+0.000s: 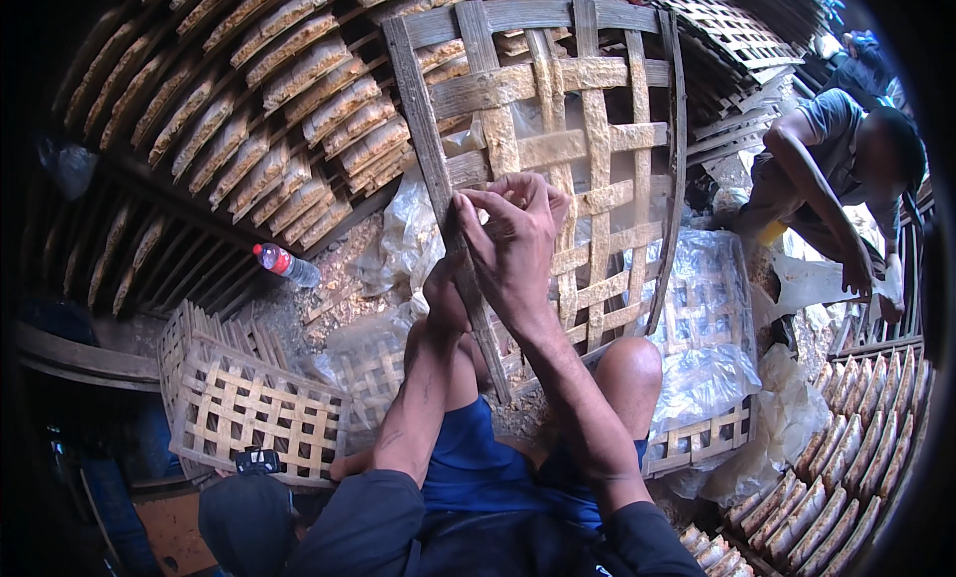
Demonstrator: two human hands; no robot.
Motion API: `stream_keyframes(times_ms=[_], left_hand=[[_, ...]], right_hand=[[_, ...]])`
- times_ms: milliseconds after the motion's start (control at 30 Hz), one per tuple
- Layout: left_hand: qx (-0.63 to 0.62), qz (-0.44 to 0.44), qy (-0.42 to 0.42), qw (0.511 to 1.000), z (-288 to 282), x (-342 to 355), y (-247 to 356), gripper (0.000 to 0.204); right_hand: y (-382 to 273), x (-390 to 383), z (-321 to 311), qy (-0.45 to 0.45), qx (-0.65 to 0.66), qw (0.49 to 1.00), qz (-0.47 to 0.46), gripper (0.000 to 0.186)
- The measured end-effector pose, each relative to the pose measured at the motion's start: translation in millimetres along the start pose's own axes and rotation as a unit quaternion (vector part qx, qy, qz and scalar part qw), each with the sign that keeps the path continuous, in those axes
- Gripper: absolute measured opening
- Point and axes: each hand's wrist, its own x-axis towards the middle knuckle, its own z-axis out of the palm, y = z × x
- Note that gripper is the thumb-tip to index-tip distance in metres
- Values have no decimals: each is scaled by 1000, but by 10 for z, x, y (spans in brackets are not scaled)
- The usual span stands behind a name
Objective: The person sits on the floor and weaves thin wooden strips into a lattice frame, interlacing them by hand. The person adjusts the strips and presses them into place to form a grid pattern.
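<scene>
A woven wooden lattice tray (597, 194) with a weathered frame stands tilted up in front of me, between my knees. My left hand (448, 293) is closed around the lower part of its left rail, with the fingers partly hidden behind the wood. Higher up, my right hand (518, 224) reaches across the lattice with thumb and fingertips pinched together right by that same rail. Whatever sits in the pinch, if anything, is too small to make out. Pale residue coats many of the slats.
Racks of crumbly slabs (309, 89) rise at the far left; more slabs (846, 458) stand lower right. Plastic-covered trays (697, 308) lie right, stacked lattice trays (259, 408) left. A red-capped bottle (287, 265) rests on the littered floor. A co-worker (836, 169) bends at right; another person's dark-covered head (246, 522) shows lower left.
</scene>
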Motion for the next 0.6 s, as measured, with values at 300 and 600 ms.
stream_keyframes(times_ms=[300,600], left_hand=[[-27,-73,-30,997,-173,9,-10,74],[29,41,36,998,-48,-13,-79,61]], right_hand=[[63,-61,5,34,22,999,34,13],[-17,-25,32,20,-8,1000,19,14]])
